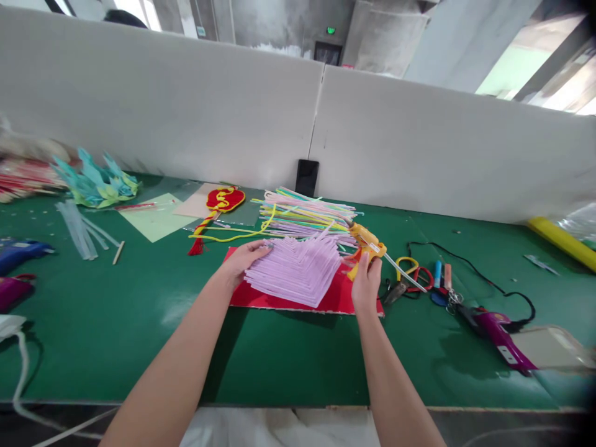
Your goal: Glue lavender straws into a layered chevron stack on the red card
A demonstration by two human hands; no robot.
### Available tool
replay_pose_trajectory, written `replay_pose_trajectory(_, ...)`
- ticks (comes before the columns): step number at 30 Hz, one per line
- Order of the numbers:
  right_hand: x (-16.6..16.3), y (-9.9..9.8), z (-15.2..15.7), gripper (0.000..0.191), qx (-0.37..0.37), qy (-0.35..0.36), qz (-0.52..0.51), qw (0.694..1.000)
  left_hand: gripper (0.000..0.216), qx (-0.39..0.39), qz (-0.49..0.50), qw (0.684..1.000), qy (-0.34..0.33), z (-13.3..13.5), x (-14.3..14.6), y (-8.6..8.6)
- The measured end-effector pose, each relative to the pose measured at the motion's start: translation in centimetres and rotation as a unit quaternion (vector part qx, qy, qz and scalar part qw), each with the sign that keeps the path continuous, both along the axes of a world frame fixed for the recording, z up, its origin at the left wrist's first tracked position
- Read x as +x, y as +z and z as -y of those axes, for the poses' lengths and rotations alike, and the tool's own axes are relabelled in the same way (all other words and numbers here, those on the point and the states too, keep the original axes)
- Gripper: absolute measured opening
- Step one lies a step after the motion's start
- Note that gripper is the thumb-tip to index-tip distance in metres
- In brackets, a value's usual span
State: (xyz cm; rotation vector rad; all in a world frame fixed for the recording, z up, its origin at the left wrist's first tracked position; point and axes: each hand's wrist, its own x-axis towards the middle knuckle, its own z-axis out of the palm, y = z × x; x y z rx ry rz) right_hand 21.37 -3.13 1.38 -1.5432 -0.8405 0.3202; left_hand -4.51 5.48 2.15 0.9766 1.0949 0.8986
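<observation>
My left hand (pixel 244 259) is closed on the left edge of a lilac panel (pixel 295 270) made of many thin strips set in a V pattern. Under it lies a red board (pixel 274 300), partly covered by the panel. My right hand (pixel 367 282) grips a yellow hot glue gun (pixel 367 241), with a clear glue stick (pixel 405 272) sticking out of its back. The gun's nozzle points to the upper left, over a pile of pastel pipe cleaners (pixel 302 211). My right fingers partly hide the gun's handle.
Scissors (pixel 410 276) and pliers (pixel 395 292) lie right of the board, before a purple hot tool (pixel 503 341) with a black cord. Behind stand a phone (pixel 307 177) and a white partition (pixel 209 112). Leftward are a red-and-yellow tasselled ornament (pixel 226 198), glue sticks (pixel 78 233) and a teal paper piece (pixel 95 180).
</observation>
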Motion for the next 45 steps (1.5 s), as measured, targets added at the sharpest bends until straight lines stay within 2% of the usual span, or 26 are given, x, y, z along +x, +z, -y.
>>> replay_pose_trajectory(5,-0.3,0.3,0.2,0.037,0.088,-0.004,-0.004,0.996,0.048,0.029,0.048,0.997,0.045,0.3,0.2,0.6)
replay_pose_trajectory(11,-0.7,0.5,0.4,0.033,0.176,0.058,-0.097,0.978,0.051,0.041,0.098,0.992,0.074,0.7,0.8,0.8)
replay_pose_trajectory(18,-1.1,0.1,0.4,0.039,0.19,0.176,-0.183,0.948,0.049,0.044,0.134,0.986,0.086,0.8,2.4,-0.2)
replay_pose_trajectory(21,-0.9,-0.1,0.2,0.033,0.175,0.191,-0.167,0.952,0.047,0.031,0.128,0.99,0.04,1.1,2.3,0.0)
replay_pose_trajectory(26,-0.2,-0.6,-0.1,0.03,0.158,0.219,-0.16,0.95,0.046,-0.021,0.104,0.991,-0.081,1.8,0.8,0.9)
replay_pose_trajectory(29,-0.1,-0.6,0.0,0.032,0.139,0.251,-0.171,0.943,0.049,-0.035,0.061,0.985,-0.158,2.2,0.9,0.7)
replay_pose_trajectory(32,-0.5,-0.5,0.1,0.032,0.113,0.293,-0.163,0.935,0.044,-0.029,0.009,0.982,-0.187,2.8,2.0,0.2)
replay_pose_trajectory(35,-1.0,-0.4,0.2,0.031,0.095,0.32,-0.152,0.93,0.045,-0.031,0.003,0.977,-0.209,3.6,3.1,0.3)
replay_pose_trajectory(39,-1.1,-0.1,0.1,0.03,0.107,0.293,-0.172,0.935,0.051,-0.047,0.037,0.983,-0.173,4.1,3.8,0.6)
replay_pose_trajectory(42,-0.8,-0.1,0.1,0.03,0.131,0.278,-0.191,0.932,0.052,-0.043,0.07,0.991,-0.103,3.7,3.9,0.4)
replay_pose_trajectory(45,-0.6,-0.2,0.2,0.029,0.128,0.292,-0.204,0.925,0.05,-0.035,0.1,0.994,-0.034,3.2,4.1,0.2)
